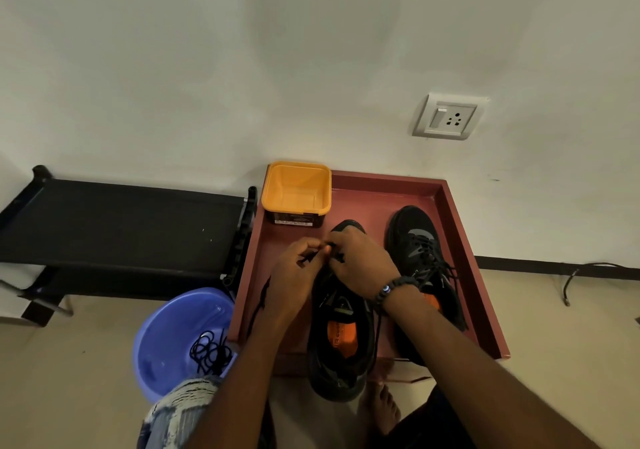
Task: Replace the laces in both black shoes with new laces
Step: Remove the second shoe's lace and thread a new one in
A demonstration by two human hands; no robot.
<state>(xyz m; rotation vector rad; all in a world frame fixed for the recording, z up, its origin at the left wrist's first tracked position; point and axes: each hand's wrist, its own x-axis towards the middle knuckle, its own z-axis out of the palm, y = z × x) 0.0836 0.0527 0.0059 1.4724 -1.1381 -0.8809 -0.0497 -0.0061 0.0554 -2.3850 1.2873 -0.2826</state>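
Left hand (294, 275) and right hand (360, 261) hide near shoe (341, 341) eyelets; both pinch black lace (313, 257). Shoe on red tray (460, 240), toe toward wall, heel overhanging.

The right hand (363, 261) hides the near shoe's (341, 344) eyelets; the label on the yellow tub (296, 188) is too small to read; both forearms run off the bottom edge.

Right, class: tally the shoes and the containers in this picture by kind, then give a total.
Black shoes: 2
Yellow tub: 1
Blue basin: 1
Red tray: 1
Total: 5
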